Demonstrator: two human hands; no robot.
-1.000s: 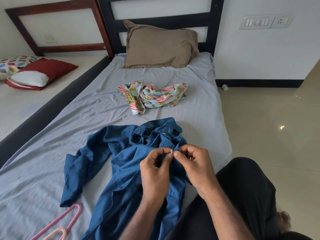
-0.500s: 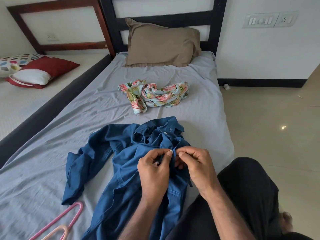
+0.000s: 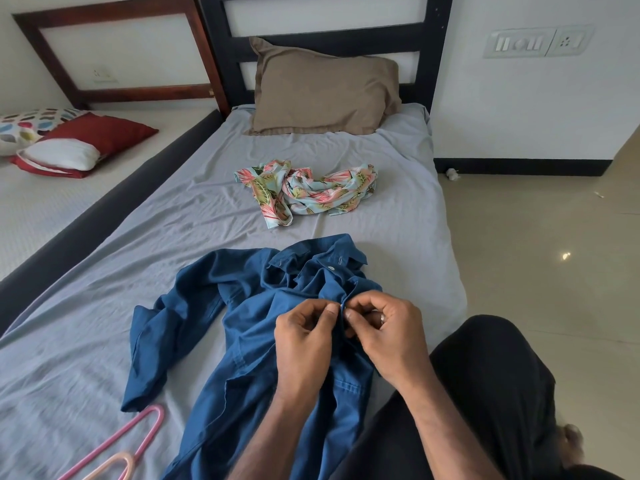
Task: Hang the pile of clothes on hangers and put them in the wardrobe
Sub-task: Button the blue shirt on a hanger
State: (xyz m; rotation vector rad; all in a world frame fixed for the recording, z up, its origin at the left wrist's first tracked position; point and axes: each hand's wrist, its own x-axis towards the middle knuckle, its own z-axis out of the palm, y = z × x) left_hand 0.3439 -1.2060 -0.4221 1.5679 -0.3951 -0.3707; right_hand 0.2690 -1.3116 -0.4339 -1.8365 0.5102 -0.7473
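2 hands work at the cloth: the left hand (image 3: 304, 336) and the right hand (image 3: 388, 336). There are 2 garments on the grey sheet (image 3: 398, 216): 1 blue shirt (image 3: 242, 327) and 1 floral garment (image 3: 308, 188). 2 hangers lie at the near left: 1 pink hanger (image 3: 138, 434) and 1 peach hanger (image 3: 114, 464). 2 beds stand side by side. The pillows number 4: 1 brown pillow (image 3: 322, 88), 1 red pillow (image 3: 104, 131), 1 white pillow (image 3: 62, 154) and 1 patterned pillow (image 3: 24, 124). 1 switch panel (image 3: 538, 41) is on the wall.

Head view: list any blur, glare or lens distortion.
Head view: motion blur smears the pink hangers and the foot at the lower edge; a small glare spot shines on the floor tiles; wide-angle bending tilts the headboards; both hands stay sharp.
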